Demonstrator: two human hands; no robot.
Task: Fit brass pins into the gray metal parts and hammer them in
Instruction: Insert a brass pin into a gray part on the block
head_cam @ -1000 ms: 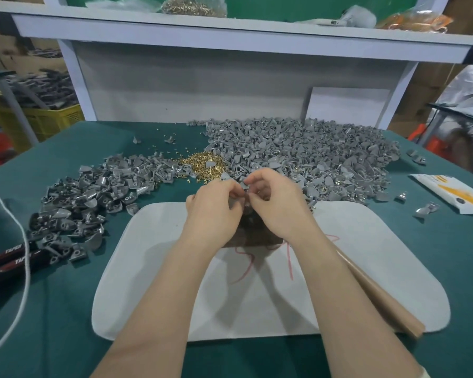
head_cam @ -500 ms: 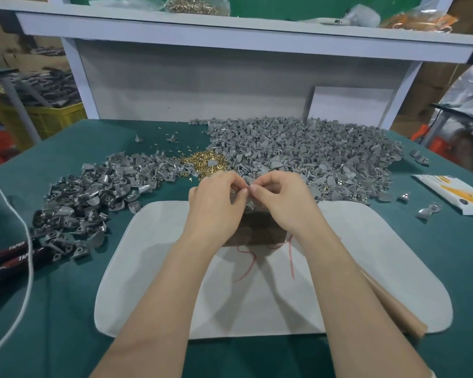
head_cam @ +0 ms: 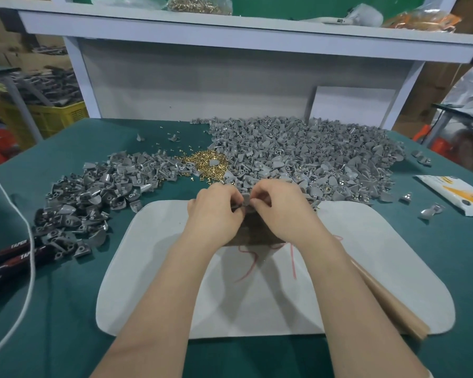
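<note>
1. Holding, at centre above the far edge of the white mat [head_cam: 366, 268]: one gray metal part [head_cam: 245, 200], raised between the two hands over a brown block [head_cam: 257, 236] that lies on the mat
2. Left hand [head_cam: 216, 210]: fingers curled, thumb and forefinger pinching the part from its left side
3. Right hand [head_cam: 280, 211]: fingers curled likewise, fingertips pinching the part's right side, close against the left hand's; whether a pin sits under them is too small to tell
4. Brass pins [head_cam: 205, 165]: loose heap on the green tabletop [head_cam: 421, 255], just beyond the hands and a little to their left, so the left hand is the nearer; a few strays lie farther back
5. Gray parts in bulk: broad pale pile [head_cam: 306, 159] beyond and right of the hands, reaching the mat's far edge; a second, darker pile [head_cam: 93, 197] well to the left
6. Wooden handle [head_cam: 388, 301]: lies on the mat's right side beside the right forearm, long axis running from the near right corner towards the block; head hidden, judged to be the hammer, nearer the right hand
7. Step in hand, judged: seating a pin in the held part; hammering not yet begun
8. Also present: black-handled pliers [head_cam: 8, 257] and white cord [head_cam: 33, 255] at left, printed packet [head_cam: 453, 195] at right
</note>
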